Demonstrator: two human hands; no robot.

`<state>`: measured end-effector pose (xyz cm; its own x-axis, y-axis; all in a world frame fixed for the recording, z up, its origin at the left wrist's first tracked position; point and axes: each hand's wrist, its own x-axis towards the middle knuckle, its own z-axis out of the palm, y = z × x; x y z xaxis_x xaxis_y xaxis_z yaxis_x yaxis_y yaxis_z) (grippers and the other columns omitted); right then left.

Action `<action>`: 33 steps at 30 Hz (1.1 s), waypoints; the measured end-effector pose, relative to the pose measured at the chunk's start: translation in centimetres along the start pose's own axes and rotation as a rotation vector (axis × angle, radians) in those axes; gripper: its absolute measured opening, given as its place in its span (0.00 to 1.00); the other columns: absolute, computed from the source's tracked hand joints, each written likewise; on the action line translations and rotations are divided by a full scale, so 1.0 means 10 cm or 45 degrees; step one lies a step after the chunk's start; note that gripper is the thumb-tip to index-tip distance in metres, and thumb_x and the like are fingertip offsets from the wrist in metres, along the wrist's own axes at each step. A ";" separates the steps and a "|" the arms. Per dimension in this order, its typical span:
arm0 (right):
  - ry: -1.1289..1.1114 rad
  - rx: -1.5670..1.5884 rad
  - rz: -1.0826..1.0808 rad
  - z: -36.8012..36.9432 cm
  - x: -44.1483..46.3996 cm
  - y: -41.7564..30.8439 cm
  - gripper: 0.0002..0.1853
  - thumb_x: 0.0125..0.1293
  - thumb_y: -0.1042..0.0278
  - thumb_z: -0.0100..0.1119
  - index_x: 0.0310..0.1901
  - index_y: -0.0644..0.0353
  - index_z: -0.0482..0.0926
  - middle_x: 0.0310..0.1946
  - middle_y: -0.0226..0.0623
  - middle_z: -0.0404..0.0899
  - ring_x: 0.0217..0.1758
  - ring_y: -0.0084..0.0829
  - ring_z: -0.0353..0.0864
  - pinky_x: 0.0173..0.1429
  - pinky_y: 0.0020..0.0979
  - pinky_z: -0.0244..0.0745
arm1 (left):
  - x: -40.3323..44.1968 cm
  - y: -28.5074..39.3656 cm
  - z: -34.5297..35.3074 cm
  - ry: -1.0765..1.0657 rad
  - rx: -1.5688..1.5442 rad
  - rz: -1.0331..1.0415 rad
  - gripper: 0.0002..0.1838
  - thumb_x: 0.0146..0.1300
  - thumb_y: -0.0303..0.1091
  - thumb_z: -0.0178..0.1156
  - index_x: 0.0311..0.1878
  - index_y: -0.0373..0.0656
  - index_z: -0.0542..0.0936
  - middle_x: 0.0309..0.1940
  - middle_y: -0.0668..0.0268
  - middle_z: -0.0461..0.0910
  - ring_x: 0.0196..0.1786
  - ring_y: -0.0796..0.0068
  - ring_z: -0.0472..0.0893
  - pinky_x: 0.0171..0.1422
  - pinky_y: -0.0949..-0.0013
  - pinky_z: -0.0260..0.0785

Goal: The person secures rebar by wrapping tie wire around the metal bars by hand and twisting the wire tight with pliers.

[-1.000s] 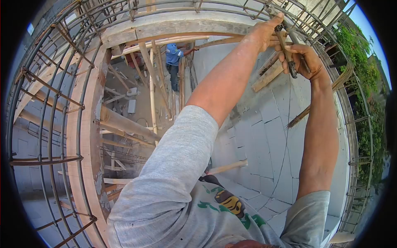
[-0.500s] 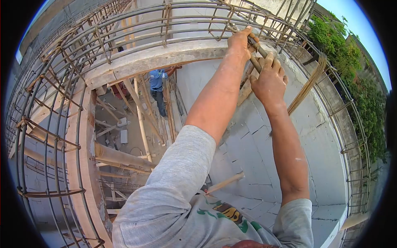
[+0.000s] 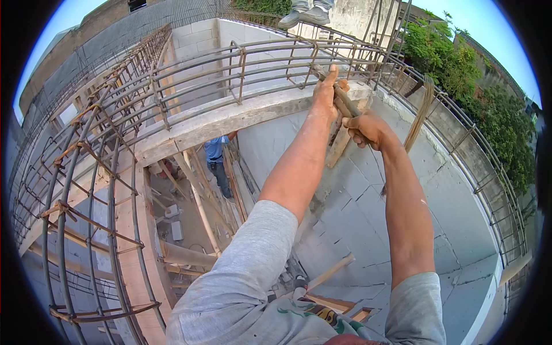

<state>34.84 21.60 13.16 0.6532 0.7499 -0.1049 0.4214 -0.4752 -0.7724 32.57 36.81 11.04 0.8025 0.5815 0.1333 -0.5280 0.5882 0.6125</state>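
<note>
Both my arms stretch forward to the far end of the beam cage. My left hand (image 3: 326, 96) is closed around a long, rust-brown metal tool (image 3: 346, 104), its thumb pointing up. The tool's far end lies among the steel bars, and its exact kind is hard to make out. My right hand (image 3: 370, 129) is curled at the near end of the same tool, thumb against it; part of its grip is hidden. Just beyond the hands runs the rebar cage (image 3: 270, 70) over a timber formwork board (image 3: 230, 123). A bundle of tie wire (image 3: 418, 118) hangs to the right.
Another rebar cage (image 3: 72, 201) curves along the left. Below, a person in a blue shirt (image 3: 215, 152) stands among wooden props (image 3: 198, 198). A grey block wall (image 3: 345, 201) drops away under my arms. Another person's shoes (image 3: 305, 17) are at the top.
My right hand has moved down and its fingers have curled in. My left hand and the tool sit lower in view. The view has tilted upward, bringing another person's shoes into sight.
</note>
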 end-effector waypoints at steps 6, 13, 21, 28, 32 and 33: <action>-0.283 0.415 0.157 -0.13 -0.12 -0.16 0.23 0.63 0.51 0.62 0.46 0.66 0.75 0.26 0.44 0.81 0.24 0.36 0.82 0.30 0.38 0.77 | -0.07 0.05 -0.04 -0.206 -0.361 -0.061 0.13 0.66 0.45 0.60 0.46 0.48 0.75 0.34 0.65 0.78 0.40 0.67 0.81 0.46 0.57 0.79; 1.323 -1.186 -0.390 0.59 -0.41 -0.04 0.32 0.55 0.64 0.64 0.60 0.70 0.67 0.47 0.48 0.74 0.55 0.45 0.73 0.55 0.50 0.68 | 0.18 0.02 0.13 0.206 -0.109 -0.067 0.12 0.67 0.44 0.59 0.35 0.45 0.76 0.28 0.65 0.76 0.34 0.68 0.78 0.41 0.56 0.76; 1.119 -1.210 -0.289 0.52 -0.07 0.15 0.27 0.54 0.71 0.58 0.58 0.68 0.68 0.44 0.46 0.77 0.43 0.43 0.78 0.47 0.44 0.73 | 0.11 0.06 0.16 0.341 0.064 -0.108 0.12 0.69 0.45 0.55 0.39 0.46 0.74 0.28 0.64 0.76 0.32 0.67 0.79 0.34 0.52 0.73; 0.418 -0.243 -0.225 0.31 0.07 0.16 0.17 0.60 0.59 0.62 0.37 0.68 0.76 0.23 0.46 0.80 0.24 0.39 0.82 0.27 0.38 0.77 | 0.01 0.09 -0.19 0.068 0.196 0.034 0.21 0.63 0.55 0.61 0.42 0.46 0.74 0.33 0.65 0.80 0.37 0.67 0.82 0.43 0.58 0.75; -0.341 0.639 0.025 0.00 -0.04 0.07 0.21 0.62 0.53 0.64 0.33 0.68 0.77 0.23 0.41 0.80 0.21 0.32 0.81 0.22 0.30 0.74 | -0.05 0.02 -0.03 -0.094 -0.142 0.026 0.16 0.64 0.49 0.62 0.43 0.47 0.75 0.36 0.63 0.81 0.43 0.64 0.83 0.47 0.60 0.77; -0.467 0.740 0.039 -0.01 -0.02 0.11 0.22 0.63 0.52 0.64 0.33 0.69 0.77 0.23 0.40 0.80 0.21 0.31 0.81 0.21 0.28 0.74 | -0.04 0.02 -0.07 -0.160 -0.229 0.032 0.15 0.65 0.48 0.61 0.44 0.47 0.75 0.36 0.62 0.81 0.44 0.64 0.83 0.47 0.61 0.77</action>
<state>35.25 20.94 12.40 0.3610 0.8961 -0.2582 -0.0667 -0.2513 -0.9656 31.96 37.13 10.53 0.8108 0.5292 0.2501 -0.5804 0.6719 0.4601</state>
